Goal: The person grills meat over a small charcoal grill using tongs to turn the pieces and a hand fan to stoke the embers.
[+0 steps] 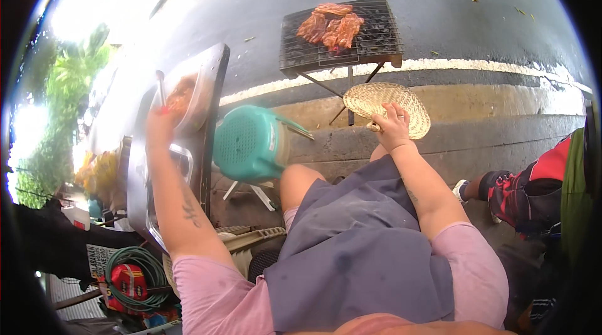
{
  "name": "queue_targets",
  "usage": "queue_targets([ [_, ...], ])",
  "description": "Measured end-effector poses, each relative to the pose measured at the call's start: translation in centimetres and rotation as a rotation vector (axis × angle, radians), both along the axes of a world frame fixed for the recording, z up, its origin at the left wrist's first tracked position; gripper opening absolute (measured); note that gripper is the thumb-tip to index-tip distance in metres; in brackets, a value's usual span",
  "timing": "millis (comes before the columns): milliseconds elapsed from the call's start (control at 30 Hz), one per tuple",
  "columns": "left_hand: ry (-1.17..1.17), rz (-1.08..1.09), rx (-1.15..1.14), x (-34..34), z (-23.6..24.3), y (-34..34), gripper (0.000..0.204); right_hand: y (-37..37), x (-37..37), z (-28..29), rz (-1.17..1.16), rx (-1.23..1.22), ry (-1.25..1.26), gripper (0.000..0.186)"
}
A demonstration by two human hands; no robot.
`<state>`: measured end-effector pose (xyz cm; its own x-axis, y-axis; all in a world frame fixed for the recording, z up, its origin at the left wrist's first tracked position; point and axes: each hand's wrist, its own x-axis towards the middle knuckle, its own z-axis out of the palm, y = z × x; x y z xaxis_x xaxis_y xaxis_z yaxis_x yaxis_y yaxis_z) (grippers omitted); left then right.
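Observation:
My right hand [392, 125] is closed round the short handle of a woven straw fan [401, 98], held over my right knee. Beyond it stands a charcoal grill [291, 56] on folding legs, with several pieces of reddish meat [330, 26] on its grate. At the left, my closed left hand [162, 125] grips a slim utensil with a red part and a pale shaft [161, 86]; its working end is too blurred to name. That hand is beside a clear plastic tub [202, 94] with reddish meat [182, 94] in it, on a dark-edged table [216, 78].
A teal plastic stool [243, 141] stands between the table and my knee. A metal tray [182, 158] lies on the table's near part. Another person's leg in patterned shorts [517, 200] is close on the right. A coiled green hose [153, 272] hangs at lower left. A kerb [464, 100] runs beneath the grill.

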<state>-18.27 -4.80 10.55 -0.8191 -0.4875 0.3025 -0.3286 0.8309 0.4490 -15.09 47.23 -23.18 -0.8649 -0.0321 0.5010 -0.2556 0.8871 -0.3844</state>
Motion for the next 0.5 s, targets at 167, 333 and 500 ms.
queue_targets([
  [167, 0.172, -0.115, -0.162, 2.7, 1.5, 7.2, 0.042, 0.4, -0.3, -0.6, -0.001, -0.026, -0.025, 0.027],
  [333, 0.091, -0.302, -0.218, 0.1, -1.9, 14.4, 0.04, 0.5, -0.4, -0.4, -0.006, -0.037, -0.036, 0.028],
  [500, -0.18, -0.448, -0.149, -3.8, -9.6, 21.0, 0.06, 0.5, -0.4, -0.6, -0.008, -0.041, -0.074, 0.032],
])
